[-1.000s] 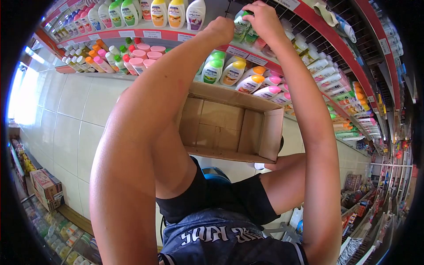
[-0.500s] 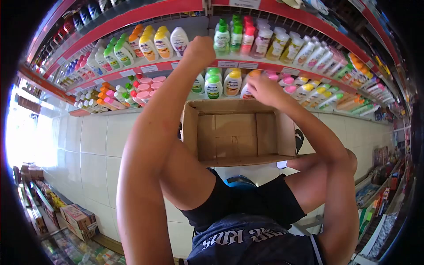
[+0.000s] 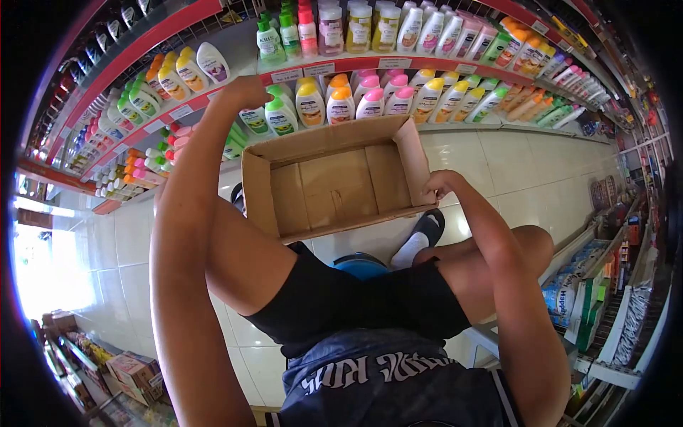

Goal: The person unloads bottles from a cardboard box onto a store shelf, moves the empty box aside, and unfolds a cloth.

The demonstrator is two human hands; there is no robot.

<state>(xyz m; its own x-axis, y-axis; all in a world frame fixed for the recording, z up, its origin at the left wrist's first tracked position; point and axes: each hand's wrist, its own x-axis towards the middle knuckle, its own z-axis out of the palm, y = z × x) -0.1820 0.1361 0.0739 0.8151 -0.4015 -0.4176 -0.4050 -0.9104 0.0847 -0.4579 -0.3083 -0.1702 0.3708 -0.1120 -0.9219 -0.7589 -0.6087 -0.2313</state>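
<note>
My left hand is at the front of the shelves, beside a green-capped white bottle on the lower shelf. Its fingers look curled, and whatever they hold, if anything, is hidden. My right hand is closed on the near right corner of a cardboard box. The box lies open-topped between my knees and the shelf, with only its bare brown bottom showing inside. Behind its far wall stand a yellow-capped bottle, an orange-capped bottle and pink-capped bottles.
Above, the red-edged upper shelf carries rows of bottles, including a white purple-labelled one. A blue round object is under me. Stacked goods stand at right, and cartons at lower left.
My right hand has left the orange-capped bottle on the lower shelf and taken hold of the box's corner. My left hand has come down from the upper shelf. The view has shifted right.
</note>
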